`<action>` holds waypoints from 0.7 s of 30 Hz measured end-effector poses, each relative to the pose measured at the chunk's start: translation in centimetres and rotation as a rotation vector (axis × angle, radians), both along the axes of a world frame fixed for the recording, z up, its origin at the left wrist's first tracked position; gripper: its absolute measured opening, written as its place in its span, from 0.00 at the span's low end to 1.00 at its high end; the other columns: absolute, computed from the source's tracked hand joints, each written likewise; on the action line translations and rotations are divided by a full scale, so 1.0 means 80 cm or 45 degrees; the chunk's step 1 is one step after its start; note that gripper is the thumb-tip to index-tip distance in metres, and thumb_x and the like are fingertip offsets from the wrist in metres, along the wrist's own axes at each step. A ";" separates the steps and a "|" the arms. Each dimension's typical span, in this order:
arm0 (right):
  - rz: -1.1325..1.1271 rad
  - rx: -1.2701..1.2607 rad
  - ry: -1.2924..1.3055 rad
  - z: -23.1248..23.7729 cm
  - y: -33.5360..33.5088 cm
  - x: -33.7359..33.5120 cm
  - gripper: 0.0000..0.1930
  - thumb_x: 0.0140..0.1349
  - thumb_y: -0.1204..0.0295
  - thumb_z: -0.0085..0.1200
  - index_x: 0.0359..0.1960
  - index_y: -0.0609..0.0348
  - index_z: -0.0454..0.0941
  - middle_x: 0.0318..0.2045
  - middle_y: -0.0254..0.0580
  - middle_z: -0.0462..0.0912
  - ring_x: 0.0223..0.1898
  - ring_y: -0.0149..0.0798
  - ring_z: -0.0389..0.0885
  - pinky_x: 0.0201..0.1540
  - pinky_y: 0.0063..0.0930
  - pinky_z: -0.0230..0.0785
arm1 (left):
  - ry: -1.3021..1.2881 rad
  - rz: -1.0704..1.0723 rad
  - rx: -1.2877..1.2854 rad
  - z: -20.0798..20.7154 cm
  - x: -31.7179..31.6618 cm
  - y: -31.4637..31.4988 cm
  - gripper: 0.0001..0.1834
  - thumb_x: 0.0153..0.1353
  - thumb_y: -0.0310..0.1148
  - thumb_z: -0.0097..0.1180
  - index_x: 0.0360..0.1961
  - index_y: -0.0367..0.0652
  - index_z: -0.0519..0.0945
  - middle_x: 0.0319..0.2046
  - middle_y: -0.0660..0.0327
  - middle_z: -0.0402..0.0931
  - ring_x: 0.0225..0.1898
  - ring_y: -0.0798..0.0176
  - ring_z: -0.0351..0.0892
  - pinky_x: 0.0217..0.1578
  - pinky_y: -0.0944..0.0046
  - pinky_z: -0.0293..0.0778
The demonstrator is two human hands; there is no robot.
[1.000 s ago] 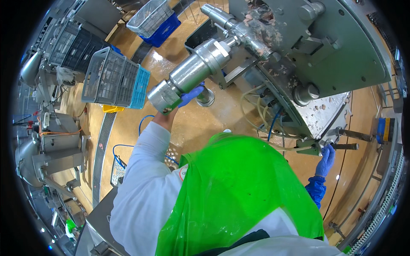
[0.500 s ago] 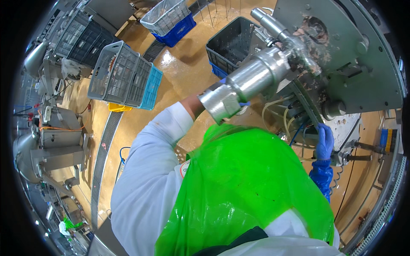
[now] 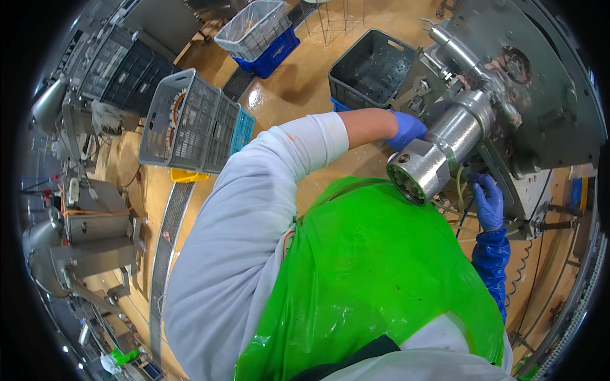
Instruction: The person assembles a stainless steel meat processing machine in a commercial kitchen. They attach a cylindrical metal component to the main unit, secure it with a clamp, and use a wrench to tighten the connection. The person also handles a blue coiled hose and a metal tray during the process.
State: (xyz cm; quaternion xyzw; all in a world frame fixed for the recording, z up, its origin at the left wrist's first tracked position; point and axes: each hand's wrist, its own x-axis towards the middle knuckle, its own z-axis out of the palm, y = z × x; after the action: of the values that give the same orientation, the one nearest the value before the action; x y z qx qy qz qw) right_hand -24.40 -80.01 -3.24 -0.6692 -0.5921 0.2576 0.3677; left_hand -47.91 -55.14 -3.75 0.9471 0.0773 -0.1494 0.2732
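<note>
My left hand [image 3: 407,130], in a blue glove, reaches behind a steel filling nozzle [image 3: 445,150]. Its fingers are hidden, so what it touches I cannot tell. The thick cylinder tilts down toward my green apron [image 3: 381,254], and its hollow end shows. My right hand [image 3: 488,202], also in a blue glove, is beside the lower edge of the grey machine [image 3: 559,108]. Its fingers are loosely bent and apart, with nothing visible in them. Pale hoses [image 3: 460,184] run just left of that hand. Pinkish meat residue [image 3: 502,79] clings to the machine around the nozzle mount.
A dark grey crate [image 3: 368,66] stands beyond my left hand. Grey baskets [image 3: 190,120] stacked with a light blue one stand at the left, near a floor drain [image 3: 168,241]. A lined basket [image 3: 253,26] sits on a blue crate. Steel machinery [image 3: 95,241] lines the far left.
The nozzle now appears farther right, with its hollow end in view. My left hand has come into sight behind it. My right hand has shifted and its fingers have bent away from the machine edge.
</note>
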 end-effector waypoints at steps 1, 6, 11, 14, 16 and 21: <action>-0.035 0.017 0.000 -0.006 -0.003 -0.005 0.09 0.64 0.75 0.53 0.43 0.65 0.78 0.38 0.39 0.79 0.41 0.32 0.76 0.46 0.27 0.68 | -0.012 -0.036 -0.003 0.000 0.002 0.003 0.24 0.48 0.37 0.65 0.49 0.46 0.80 0.44 0.50 0.81 0.46 0.47 0.80 0.46 0.55 0.73; -0.050 0.071 -0.056 -0.019 0.004 -0.024 0.10 0.60 0.75 0.57 0.43 0.65 0.79 0.37 0.43 0.81 0.43 0.37 0.79 0.48 0.29 0.69 | -0.056 -0.072 -0.014 -0.031 0.004 0.021 0.22 0.47 0.35 0.64 0.47 0.46 0.81 0.42 0.49 0.81 0.45 0.47 0.81 0.45 0.55 0.74; 0.070 -0.001 0.155 -0.017 0.033 -0.066 0.20 0.58 0.72 0.62 0.52 0.64 0.74 0.47 0.45 0.78 0.49 0.39 0.77 0.53 0.32 0.68 | -0.026 -0.175 0.031 -0.002 -0.007 0.018 0.20 0.53 0.40 0.58 0.47 0.47 0.80 0.40 0.47 0.81 0.43 0.44 0.81 0.44 0.55 0.75; 0.143 0.013 0.197 -0.033 0.055 -0.090 0.28 0.57 0.71 0.63 0.59 0.63 0.68 0.52 0.46 0.75 0.53 0.40 0.75 0.57 0.34 0.68 | -0.080 -0.285 0.020 0.013 -0.003 0.015 0.20 0.56 0.43 0.56 0.48 0.47 0.79 0.40 0.47 0.81 0.43 0.43 0.81 0.45 0.54 0.75; 0.079 -0.124 0.832 -0.059 0.061 -0.099 0.30 0.58 0.72 0.62 0.61 0.62 0.65 0.54 0.47 0.74 0.55 0.39 0.74 0.58 0.34 0.68 | -0.153 -0.353 -0.059 0.014 0.002 0.017 0.20 0.56 0.43 0.57 0.49 0.47 0.79 0.41 0.47 0.81 0.43 0.43 0.80 0.45 0.53 0.75; -0.401 -0.107 1.853 -0.074 0.085 -0.145 0.28 0.61 0.77 0.59 0.63 0.62 0.63 0.54 0.48 0.74 0.54 0.38 0.75 0.57 0.32 0.72 | -0.225 -0.435 -0.258 0.001 -0.001 0.045 0.21 0.57 0.42 0.58 0.51 0.48 0.77 0.42 0.48 0.80 0.45 0.44 0.79 0.46 0.53 0.75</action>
State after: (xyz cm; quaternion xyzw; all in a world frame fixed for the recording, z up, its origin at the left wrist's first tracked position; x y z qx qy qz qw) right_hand -36.03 -73.22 -9.15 -0.4198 -0.0860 0.6022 0.6736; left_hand -48.02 -51.54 -3.65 0.9236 -0.1239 -0.1167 0.3435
